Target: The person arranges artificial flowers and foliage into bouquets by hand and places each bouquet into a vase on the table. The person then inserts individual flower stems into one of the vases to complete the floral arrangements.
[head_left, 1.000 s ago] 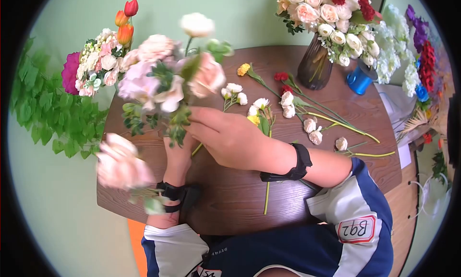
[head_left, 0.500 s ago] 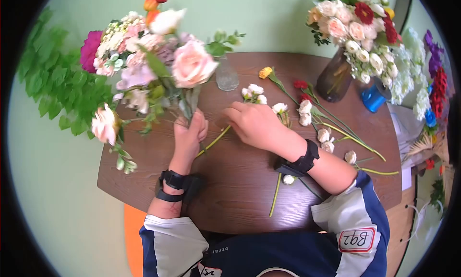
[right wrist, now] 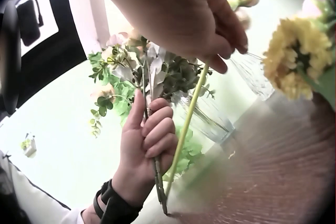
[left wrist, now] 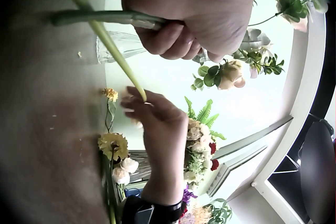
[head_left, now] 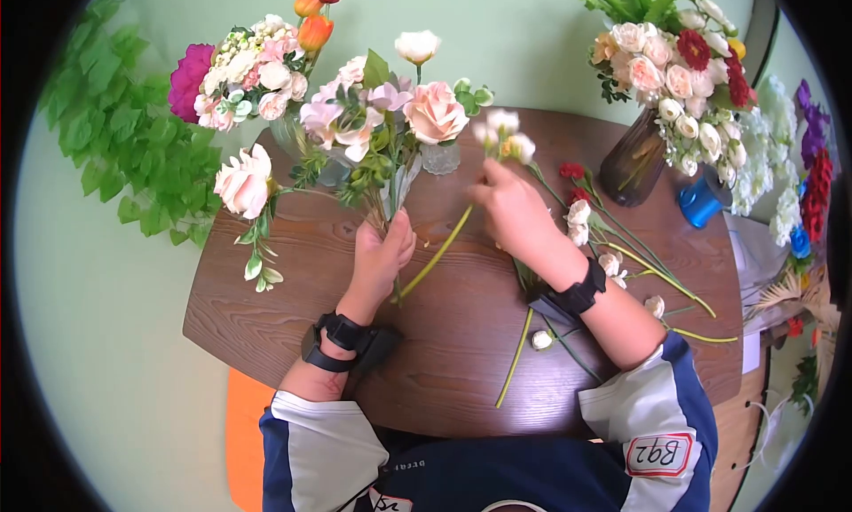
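Observation:
My left hand (head_left: 383, 256) grips the gathered stems of a bouquet (head_left: 390, 117) of pink roses, pale purple blooms and green leaves. A large pale rose (head_left: 244, 184) droops out on its left side. My right hand (head_left: 524, 217) pinches a spray of small white flowers (head_left: 503, 126) near its heads. The spray's light green stem (head_left: 439, 256) slants down toward the left hand. In the right wrist view, that stem (right wrist: 188, 119) runs from the fingertips past the bouquet stems (right wrist: 159, 182); in the left wrist view, it crosses a dark green stem (left wrist: 105, 17).
Red flowers (head_left: 572, 171), white flowers (head_left: 579, 215) and cut stems lie on the brown table (head_left: 284, 308). A dark vase (head_left: 635, 161) of flowers and a blue spool (head_left: 704, 201) stand at the back right. A clear glass vase (head_left: 441, 160) stands behind the bouquet.
My right hand has moved from the bouquet to the right, taken hold of the white spray and raised it. The left hand has shifted right with the bouquet.

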Demonstrator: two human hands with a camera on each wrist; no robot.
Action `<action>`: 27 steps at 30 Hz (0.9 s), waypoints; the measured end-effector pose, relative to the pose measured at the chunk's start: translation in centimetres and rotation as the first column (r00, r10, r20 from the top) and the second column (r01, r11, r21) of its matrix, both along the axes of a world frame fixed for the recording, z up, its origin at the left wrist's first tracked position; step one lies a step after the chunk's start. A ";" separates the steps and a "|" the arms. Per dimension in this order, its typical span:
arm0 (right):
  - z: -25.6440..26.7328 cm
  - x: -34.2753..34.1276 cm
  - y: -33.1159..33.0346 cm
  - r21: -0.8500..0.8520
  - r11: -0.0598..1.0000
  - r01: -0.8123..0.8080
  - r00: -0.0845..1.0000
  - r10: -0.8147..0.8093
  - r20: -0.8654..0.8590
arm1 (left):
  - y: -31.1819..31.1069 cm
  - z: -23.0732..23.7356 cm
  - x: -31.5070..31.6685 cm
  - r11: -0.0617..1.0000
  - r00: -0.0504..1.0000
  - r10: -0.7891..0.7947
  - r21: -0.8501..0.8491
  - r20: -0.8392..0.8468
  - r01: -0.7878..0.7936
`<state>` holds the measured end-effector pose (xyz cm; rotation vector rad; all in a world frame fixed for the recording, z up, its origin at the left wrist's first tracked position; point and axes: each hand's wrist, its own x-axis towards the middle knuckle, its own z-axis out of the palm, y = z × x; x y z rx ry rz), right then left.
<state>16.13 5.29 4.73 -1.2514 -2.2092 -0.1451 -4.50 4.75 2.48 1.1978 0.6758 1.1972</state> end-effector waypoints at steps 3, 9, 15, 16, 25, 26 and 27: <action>2.9 -1.5 -1.9 0.194 0.979 -0.057 0.959 0.108 -0.263 | 0.0 0.0 0.2 0.995 0.995 0.087 0.046 -0.055 -0.085; 4.2 -3.7 -4.4 0.417 0.889 -0.189 0.908 0.320 -0.270 | 0.7 -1.8 -0.7 0.990 0.996 0.084 0.113 -0.009 -0.083; 4.5 -3.5 -4.4 0.569 0.809 -0.148 0.955 0.266 -0.131 | -1.1 -1.0 0.7 0.974 0.993 0.119 0.194 -0.006 -0.116; 4.5 -3.5 -4.6 0.559 0.816 -0.146 0.956 0.262 -0.132 | -1.5 -1.0 0.6 0.975 0.994 0.112 0.193 -0.008 -0.109; 3.2 -4.7 -5.6 0.506 0.803 -0.314 0.936 0.352 0.021 | 1.5 -5.9 -1.8 0.959 0.960 0.245 0.181 -0.137 -0.219; 3.5 -4.5 -5.9 0.502 0.755 -0.422 0.900 0.416 0.132 | 0.1 -1.5 -0.8 1.000 0.984 -0.007 0.013 0.178 0.005; 3.9 -4.3 -6.3 0.483 0.700 -0.526 0.848 0.472 0.241 | 0.1 -0.9 -0.6 1.000 0.983 -0.016 0.008 0.181 0.015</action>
